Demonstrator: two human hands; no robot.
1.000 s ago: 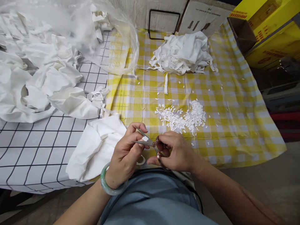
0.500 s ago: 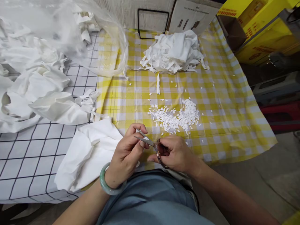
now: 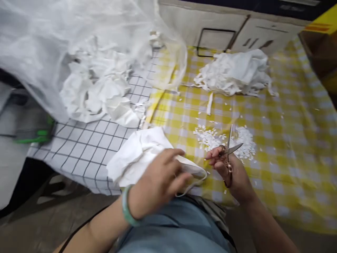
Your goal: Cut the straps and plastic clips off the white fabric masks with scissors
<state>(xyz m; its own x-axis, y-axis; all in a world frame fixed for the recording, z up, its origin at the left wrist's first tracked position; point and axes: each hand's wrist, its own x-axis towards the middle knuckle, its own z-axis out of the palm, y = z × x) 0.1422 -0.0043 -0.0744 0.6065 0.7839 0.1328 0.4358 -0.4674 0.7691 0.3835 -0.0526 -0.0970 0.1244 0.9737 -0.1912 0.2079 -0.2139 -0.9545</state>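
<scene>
My right hand (image 3: 239, 181) is wrapped round the handles of small scissors (image 3: 234, 149), with the blades spread and pointing away from me. My left hand (image 3: 160, 179), blurred by motion and wearing a green bangle (image 3: 126, 207), is over a white cloth piece (image 3: 139, 149). Its fingers are loosely bent and apart, and I see nothing between them. The cloth lies near the table's front edge, with a thin band curling out at its right end. Just beyond the scissors lie many tiny white cut bits (image 3: 243, 138), scattered on the yellow checked cloth (image 3: 284, 168).
White cloth pieces (image 3: 102, 95) are heaped at the left beside a clear plastic bag (image 3: 131, 21). A pile of white strips (image 3: 237, 73) stands at the back, near a white carton (image 3: 181, 21). At the far left is a dark object with green parts (image 3: 34, 130).
My hands have parted: the left has come away from the scissor blades to over the cloth, while the right has turned the scissors upward. The view has swung left.
</scene>
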